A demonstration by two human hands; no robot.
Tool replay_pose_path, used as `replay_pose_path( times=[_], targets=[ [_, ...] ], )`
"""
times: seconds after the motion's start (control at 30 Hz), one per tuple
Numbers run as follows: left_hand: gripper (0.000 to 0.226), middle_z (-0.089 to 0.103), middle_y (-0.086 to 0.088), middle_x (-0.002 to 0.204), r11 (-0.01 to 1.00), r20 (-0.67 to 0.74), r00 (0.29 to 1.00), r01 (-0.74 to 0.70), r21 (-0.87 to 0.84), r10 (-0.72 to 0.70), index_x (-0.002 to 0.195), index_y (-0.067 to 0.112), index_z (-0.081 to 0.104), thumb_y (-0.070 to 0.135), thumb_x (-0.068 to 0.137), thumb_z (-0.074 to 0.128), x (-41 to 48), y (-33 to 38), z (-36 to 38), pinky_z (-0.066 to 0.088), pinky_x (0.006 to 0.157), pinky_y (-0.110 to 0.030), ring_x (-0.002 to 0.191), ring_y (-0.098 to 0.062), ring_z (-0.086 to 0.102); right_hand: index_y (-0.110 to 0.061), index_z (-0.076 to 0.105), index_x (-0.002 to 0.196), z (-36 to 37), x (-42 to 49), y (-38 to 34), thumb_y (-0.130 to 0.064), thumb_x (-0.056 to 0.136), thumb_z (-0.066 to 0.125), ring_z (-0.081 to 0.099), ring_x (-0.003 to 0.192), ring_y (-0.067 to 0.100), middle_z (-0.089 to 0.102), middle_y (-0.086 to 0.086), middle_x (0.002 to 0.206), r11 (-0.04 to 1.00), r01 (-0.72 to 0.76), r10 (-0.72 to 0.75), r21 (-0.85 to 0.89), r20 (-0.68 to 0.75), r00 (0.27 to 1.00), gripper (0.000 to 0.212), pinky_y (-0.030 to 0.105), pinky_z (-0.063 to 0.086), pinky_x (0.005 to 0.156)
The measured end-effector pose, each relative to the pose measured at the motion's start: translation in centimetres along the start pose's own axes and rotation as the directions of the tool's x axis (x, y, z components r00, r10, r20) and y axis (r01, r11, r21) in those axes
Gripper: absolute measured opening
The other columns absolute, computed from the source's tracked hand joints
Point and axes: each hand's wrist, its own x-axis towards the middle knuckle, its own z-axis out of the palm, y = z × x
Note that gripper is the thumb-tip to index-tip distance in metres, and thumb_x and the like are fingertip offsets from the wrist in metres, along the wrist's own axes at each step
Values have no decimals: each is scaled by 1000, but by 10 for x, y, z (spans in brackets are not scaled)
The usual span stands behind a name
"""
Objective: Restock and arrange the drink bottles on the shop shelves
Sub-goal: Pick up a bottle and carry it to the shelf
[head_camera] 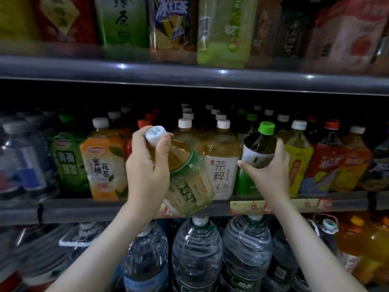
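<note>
My left hand (147,165) grips the neck and shoulder of a white-capped tea bottle with a green label (187,182). That bottle is tilted, its base hanging out over the front edge of the middle shelf (84,209). My right hand (267,169) wraps round the shoulder of a dark bottle with a green cap (260,146), which stands upright in the front row. Between the two bottles stands a white-labelled tea bottle (223,165).
The middle shelf holds rows of bottles: an orange peach-tea bottle (103,165) and a green one (67,161) to the left, yellow and red ones (324,163) to the right. Large water bottles (197,256) fill the shelf below. Tall drink bottles (174,24) line the top shelf.
</note>
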Motion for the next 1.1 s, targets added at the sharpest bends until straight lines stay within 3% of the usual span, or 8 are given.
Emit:
replay_pose_path(
  times=[0.1,0.3,0.4,0.5,0.57,0.83,1.0,1.1],
  targets=[
    [43,55,15,81,1000,19,1000,3,19,-4,115,2,53,36,93,41,-3,-3,5,39,57,-5,66,8,54,-30,5,152,3,10,0,-47,79,72,23,141,25,14,2,156,993,14,-6,-114,69,998,101,44,42,98],
    [43,58,16,81,997,138,990,-29,70,19,115,5,54,43,97,43,-8,-4,29,40,56,-6,70,4,58,-21,-3,154,0,-6,-9,-40,91,58,1,145,28,-3,9,161,921,193,-178,-339,74,981,90,42,15,117],
    [42,62,15,89,997,235,971,21,71,-37,114,9,54,43,94,41,-1,8,39,43,64,-7,82,2,60,-44,-12,148,-37,-17,-46,-55,74,63,6,146,13,1,-5,161,990,117,-132,79,223,966,106,31,11,114],
    [37,63,13,90,998,351,934,60,36,-69,113,11,54,40,94,42,12,35,49,45,65,-8,83,2,62,-66,2,138,-68,-17,-85,-53,53,80,29,132,-13,30,-37,143,963,-86,-115,254,683,721,115,25,30,110],
    [32,64,12,93,995,388,917,98,14,-96,113,15,53,38,93,44,24,58,57,45,69,-8,86,2,62,-65,22,131,-77,-12,-95,-42,54,88,45,116,-18,47,-41,124,976,-116,-68,184,765,640,104,23,44,102],
    [29,62,17,108,988,578,811,148,-52,-91,115,39,51,46,88,52,106,160,71,49,83,-21,103,-3,60,-58,44,117,-152,32,-165,-33,44,95,59,104,-4,59,-28,114,931,-295,93,217,640,763,93,32,52,91],
    [65,43,26,136,987,713,694,159,-20,-97,134,49,33,64,77,59,161,211,67,39,103,-28,130,-3,42,-57,53,105,-205,73,-221,-30,36,97,62,96,-7,63,-30,106,888,-327,119,323,527,842,86,19,51,79],
    [59,31,28,145,992,675,728,60,115,-122,138,58,22,72,84,41,183,209,66,31,110,-25,137,3,28,-51,52,111,-221,104,-235,-28,35,97,61,100,-5,66,-22,107,868,-308,119,388,440,890,91,17,49,80]
  ],
)
